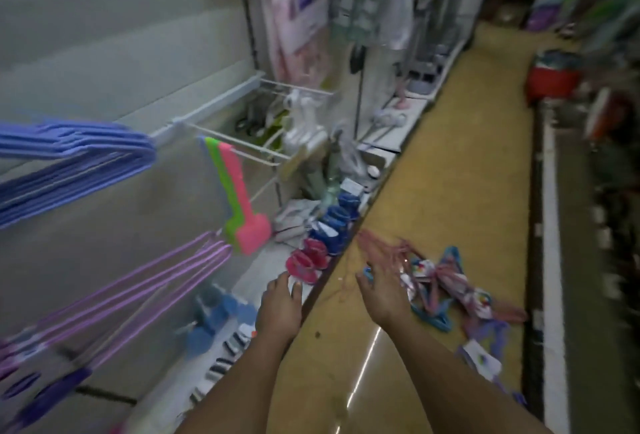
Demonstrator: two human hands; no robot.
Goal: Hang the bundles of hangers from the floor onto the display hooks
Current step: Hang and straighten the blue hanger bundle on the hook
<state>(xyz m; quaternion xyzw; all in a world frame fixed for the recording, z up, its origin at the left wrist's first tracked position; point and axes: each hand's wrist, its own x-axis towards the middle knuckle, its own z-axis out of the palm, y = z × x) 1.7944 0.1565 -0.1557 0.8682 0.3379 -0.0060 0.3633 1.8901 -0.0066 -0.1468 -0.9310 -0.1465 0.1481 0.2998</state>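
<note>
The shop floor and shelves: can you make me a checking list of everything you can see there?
Surface: yellow floor, shiny, with a light streak near the arms.
Job's things: pile of hanger bundles lying on the floor, pink and blue, some with paper labels; blue hangers and purple hangers already hang on the wall display.
Clutter: pink and green brushes hanging from a white wire rack; small pink and blue packs along the bottom shelf.
Hands: left hand open over the shelf edge; right hand open, reaching toward the pile, holding nothing.
Cables: nothing seen.
Surroundings: shop aisle, blurred goods on both sides, red bucket far right.
</note>
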